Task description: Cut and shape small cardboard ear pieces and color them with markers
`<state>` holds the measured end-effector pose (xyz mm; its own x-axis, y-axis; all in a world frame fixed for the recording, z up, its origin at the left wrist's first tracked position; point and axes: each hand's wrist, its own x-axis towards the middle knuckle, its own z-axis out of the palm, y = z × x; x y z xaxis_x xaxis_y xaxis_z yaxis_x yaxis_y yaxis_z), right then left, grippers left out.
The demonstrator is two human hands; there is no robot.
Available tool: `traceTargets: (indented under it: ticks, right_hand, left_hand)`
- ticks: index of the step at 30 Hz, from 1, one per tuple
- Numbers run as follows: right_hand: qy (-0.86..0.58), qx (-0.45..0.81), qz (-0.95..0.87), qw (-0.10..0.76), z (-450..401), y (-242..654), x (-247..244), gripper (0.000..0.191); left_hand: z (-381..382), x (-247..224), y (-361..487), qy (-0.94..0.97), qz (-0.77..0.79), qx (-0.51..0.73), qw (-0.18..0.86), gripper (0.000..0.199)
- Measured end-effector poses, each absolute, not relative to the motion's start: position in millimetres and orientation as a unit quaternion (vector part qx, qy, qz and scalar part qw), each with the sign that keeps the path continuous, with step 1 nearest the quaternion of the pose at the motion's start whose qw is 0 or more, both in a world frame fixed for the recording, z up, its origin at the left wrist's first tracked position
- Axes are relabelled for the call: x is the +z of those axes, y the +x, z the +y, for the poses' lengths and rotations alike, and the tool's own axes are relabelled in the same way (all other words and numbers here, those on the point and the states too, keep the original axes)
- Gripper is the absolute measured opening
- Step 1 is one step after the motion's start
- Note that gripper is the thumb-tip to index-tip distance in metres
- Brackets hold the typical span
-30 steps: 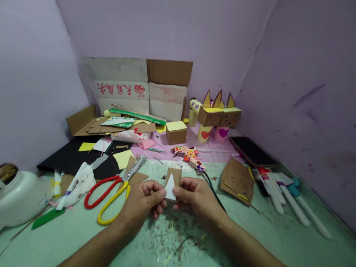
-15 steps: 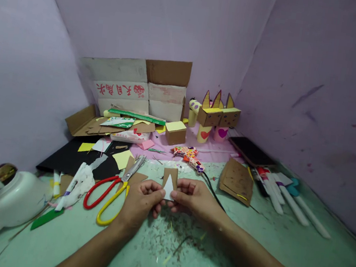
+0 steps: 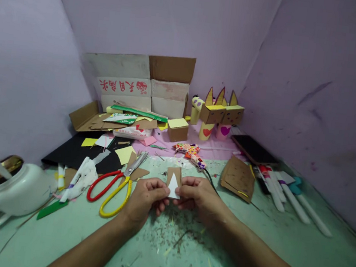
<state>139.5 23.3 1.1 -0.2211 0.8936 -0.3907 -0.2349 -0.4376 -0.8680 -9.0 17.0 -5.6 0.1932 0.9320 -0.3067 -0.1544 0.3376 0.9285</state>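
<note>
A small brown cardboard piece (image 3: 175, 173) is held upright between both hands, with a white paper triangle (image 3: 173, 188) lying against its face, point up. My left hand (image 3: 149, 197) pinches the lower left edge with thumb and fingers. From the right, my right hand (image 3: 194, 196) grips the lower right edge, its thumb on the triangle. Scissors (image 3: 117, 187) with one red and one yellow handle lie open just left of my left hand. Beyond the hands rests a flower-patterned glue gun (image 3: 191, 153) with a black cord.
Two cardboard-headed figures (image 3: 213, 114) and a yellow-topped box (image 3: 177, 131) stand at the back. Cardboard scraps (image 3: 237, 180), a phone (image 3: 254, 149) and markers (image 3: 293, 199) are on the right. A white pot-shaped object (image 3: 15, 191) stands at the left. Debris litters the table (image 3: 150, 255) nearer me.
The view has shifted slightly, so most things appear a little further right and higher. Both hands keep their hold on the cardboard and triangle.
</note>
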Motion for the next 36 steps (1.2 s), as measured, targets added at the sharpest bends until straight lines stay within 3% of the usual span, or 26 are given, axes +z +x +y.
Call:
traceTargets:
  ticks: [30, 36]
  right_hand:
    - [-0.491, 0.664, -0.359, 0.434, 21.2, 134.4, -3.0, 0.012]
    - [-0.461, 0.708, -0.33, 0.422, 25.4, 136.0, -6.7, 0.012]
  left_hand:
    - [12.9, -4.6, -3.9, 0.435, 0.525, 0.405, 0.609, 0.021]
    - [20.2, -6.1, -10.3, 0.398, 0.471, 0.399, 0.679, 0.021]
